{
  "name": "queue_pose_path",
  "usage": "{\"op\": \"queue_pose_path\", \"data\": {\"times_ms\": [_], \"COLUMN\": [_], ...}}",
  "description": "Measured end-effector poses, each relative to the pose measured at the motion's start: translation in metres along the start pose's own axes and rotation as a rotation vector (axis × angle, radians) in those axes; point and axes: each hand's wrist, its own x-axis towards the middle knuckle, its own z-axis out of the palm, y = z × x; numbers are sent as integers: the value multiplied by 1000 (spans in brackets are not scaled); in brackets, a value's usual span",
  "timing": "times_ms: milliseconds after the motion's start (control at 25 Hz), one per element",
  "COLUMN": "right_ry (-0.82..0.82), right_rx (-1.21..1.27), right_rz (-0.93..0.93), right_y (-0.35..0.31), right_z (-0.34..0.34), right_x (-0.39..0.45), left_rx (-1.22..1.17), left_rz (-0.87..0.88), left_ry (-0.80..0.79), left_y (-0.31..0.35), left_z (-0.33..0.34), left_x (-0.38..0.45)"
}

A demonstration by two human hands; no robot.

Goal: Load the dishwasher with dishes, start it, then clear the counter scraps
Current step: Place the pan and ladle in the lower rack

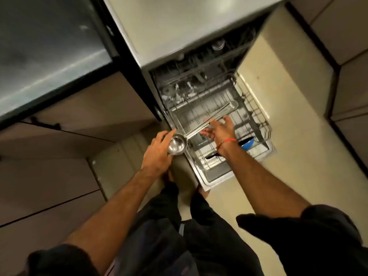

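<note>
Head view, looking steeply down on an open dishwasher (199, 62) set under a pale counter (179, 22). Its wire rack (256, 108) is pulled out over the lowered door (211, 181), with a blue item (248, 144) low at the door end and some glassware, blurred, deeper inside. A steel ladle (177, 145) spans the rack's near left corner, bowl outside the rim and long handle running up and right across the wires. The left hand (157, 154) cups the bowl from the outer side, fingers curled against it. The right hand (220, 129) reaches over the rack with a red thread at the wrist; its fingers pinch the handle partway along, the remaining fingers loosely spread.

Judged step: laying 1 long utensil flat in the rack. To do this well, lower both ends together so the handle settles along the wires rather than across a gap, turn the bowl mouth-down so water drains, and bring the bowl fully inside the rim, since any overhang could foul the rack when it slides in. Release the bowl first and the handle second. Whether tines stand under the handle cannot be told.
</note>
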Motion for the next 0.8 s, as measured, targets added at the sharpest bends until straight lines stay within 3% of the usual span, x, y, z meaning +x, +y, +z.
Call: {"op": "queue_pose_path", "data": {"times_ms": [280,440,600,800], "right_ry": [293,325,358,287], "right_rx": [138,248,34,-136], "right_rz": [152,312,283,332], "right_y": [68,139,199,222], "right_z": [-60,-89,-100,-95], "right_x": [149,258,356,404], "left_rx": [44,160,346,548], "left_rz": [-4,-11,12,70], "left_ry": [-316,-332,-334,-420], "left_y": [-29,-72,-114,-130], "left_z": [148,259,340,368], "left_x": [143,213,266,292]}}
